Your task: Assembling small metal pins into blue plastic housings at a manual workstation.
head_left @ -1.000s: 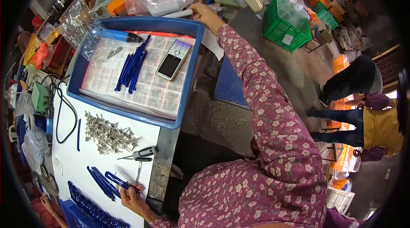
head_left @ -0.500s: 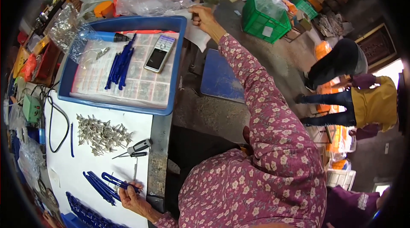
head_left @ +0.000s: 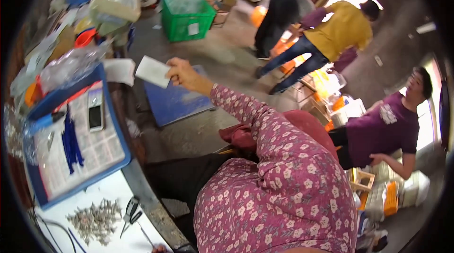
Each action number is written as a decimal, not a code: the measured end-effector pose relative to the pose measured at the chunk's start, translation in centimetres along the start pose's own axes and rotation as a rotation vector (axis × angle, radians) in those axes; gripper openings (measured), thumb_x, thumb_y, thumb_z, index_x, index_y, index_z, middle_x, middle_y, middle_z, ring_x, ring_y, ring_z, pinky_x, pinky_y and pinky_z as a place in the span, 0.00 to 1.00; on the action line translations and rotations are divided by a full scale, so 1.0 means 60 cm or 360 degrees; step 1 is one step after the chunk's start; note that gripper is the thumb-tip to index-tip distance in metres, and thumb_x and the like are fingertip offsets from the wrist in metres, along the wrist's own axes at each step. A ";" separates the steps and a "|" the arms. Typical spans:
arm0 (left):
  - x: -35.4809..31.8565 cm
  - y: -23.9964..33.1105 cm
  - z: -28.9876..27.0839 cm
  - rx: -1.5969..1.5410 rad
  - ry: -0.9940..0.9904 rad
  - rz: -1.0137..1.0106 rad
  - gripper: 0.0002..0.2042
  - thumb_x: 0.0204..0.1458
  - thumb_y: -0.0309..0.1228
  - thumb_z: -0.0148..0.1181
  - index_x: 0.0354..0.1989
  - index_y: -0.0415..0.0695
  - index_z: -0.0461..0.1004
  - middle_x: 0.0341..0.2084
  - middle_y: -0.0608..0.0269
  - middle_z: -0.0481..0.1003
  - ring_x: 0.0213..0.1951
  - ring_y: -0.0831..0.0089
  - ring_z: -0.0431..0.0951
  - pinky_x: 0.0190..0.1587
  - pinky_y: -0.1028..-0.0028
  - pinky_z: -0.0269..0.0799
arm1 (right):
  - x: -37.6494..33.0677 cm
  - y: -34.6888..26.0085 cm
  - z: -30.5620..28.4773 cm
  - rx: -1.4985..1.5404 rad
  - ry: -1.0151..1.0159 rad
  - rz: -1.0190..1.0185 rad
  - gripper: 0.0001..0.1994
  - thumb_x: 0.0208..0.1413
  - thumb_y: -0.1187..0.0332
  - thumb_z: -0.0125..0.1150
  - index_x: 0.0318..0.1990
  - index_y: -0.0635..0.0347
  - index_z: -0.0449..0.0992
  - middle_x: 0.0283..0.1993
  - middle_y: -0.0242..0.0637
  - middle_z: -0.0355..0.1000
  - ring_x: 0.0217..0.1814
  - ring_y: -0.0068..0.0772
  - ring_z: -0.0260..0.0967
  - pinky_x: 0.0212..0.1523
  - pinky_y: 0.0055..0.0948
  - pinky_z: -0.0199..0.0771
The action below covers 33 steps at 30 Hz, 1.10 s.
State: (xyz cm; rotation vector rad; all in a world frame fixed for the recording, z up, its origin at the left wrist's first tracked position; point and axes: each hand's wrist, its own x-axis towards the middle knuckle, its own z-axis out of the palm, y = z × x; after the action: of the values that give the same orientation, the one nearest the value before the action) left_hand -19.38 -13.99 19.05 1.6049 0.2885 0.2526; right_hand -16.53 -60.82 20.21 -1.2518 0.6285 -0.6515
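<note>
My right hand (head_left: 187, 75) is stretched out beyond the table edge, its fingers closed on a white card (head_left: 153, 71). Only a few fingertips of my left hand (head_left: 159, 249) show at the bottom edge, beside a thin metal rod (head_left: 144, 235), so its grip is hidden. On the white work surface lie a heap of small metal parts (head_left: 97, 220) and a grey-handled pointed tool (head_left: 131, 209). The blue tray (head_left: 124, 146), lined with printed paper, holds a bundle of dark blue strips (head_left: 72, 144) and a mobile phone (head_left: 96, 111).
A white sheet (head_left: 119, 71) hangs by the tray's corner. Past the table are a blue flat board (head_left: 177, 99) and a green crate (head_left: 187, 18) with plastic bags. Two people bend over at the back; a person in purple (head_left: 383, 132) stands at the right.
The view has swung to the right. My right hand has moved from beside the tray's corner out over the blue board with the white card. My left hand has mostly left the view.
</note>
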 end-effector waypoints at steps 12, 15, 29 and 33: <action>0.043 -0.075 0.000 -0.0026 -0.0195 0.0241 0.16 0.51 0.29 0.54 0.45 0.35 0.64 0.28 0.50 0.72 0.27 0.63 0.74 0.29 0.70 0.74 | -0.032 -0.043 -0.240 -0.0674 0.0675 -0.0289 0.17 0.37 0.75 0.60 0.40 0.66 0.69 0.19 0.30 0.65 0.16 0.17 0.58 0.13 0.18 0.58; 0.046 -0.075 -0.002 0.0117 -0.0192 0.0209 0.17 0.52 0.30 0.53 0.48 0.35 0.63 0.30 0.48 0.73 0.30 0.62 0.75 0.31 0.69 0.74 | -0.015 -0.034 -0.300 -0.0629 0.0635 -0.0196 0.14 0.39 0.76 0.58 0.38 0.67 0.71 0.19 0.29 0.64 0.16 0.16 0.58 0.13 0.18 0.57; 0.179 -0.289 -0.119 0.0771 -0.0150 0.1034 0.11 0.52 0.30 0.53 0.40 0.36 0.72 0.37 0.45 0.71 0.36 0.53 0.72 0.36 0.58 0.69 | -0.056 0.039 -0.417 -0.0281 0.1210 -0.0200 0.09 0.39 0.75 0.60 0.29 0.66 0.69 0.21 0.34 0.65 0.19 0.24 0.63 0.16 0.25 0.64; 0.164 -0.273 -0.129 0.0879 -0.0143 0.1153 0.11 0.53 0.29 0.51 0.41 0.36 0.72 0.39 0.44 0.70 0.38 0.52 0.72 0.37 0.56 0.69 | -0.061 0.041 -0.399 -0.0075 0.1101 -0.0214 0.11 0.39 0.75 0.61 0.32 0.66 0.68 0.23 0.35 0.67 0.21 0.27 0.65 0.18 0.27 0.68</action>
State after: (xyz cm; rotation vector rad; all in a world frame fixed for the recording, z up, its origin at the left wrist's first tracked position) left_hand -13.19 -2.67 3.01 2.2211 -0.3419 0.6952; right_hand -36.43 -73.04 13.32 -1.1061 1.1359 -1.2066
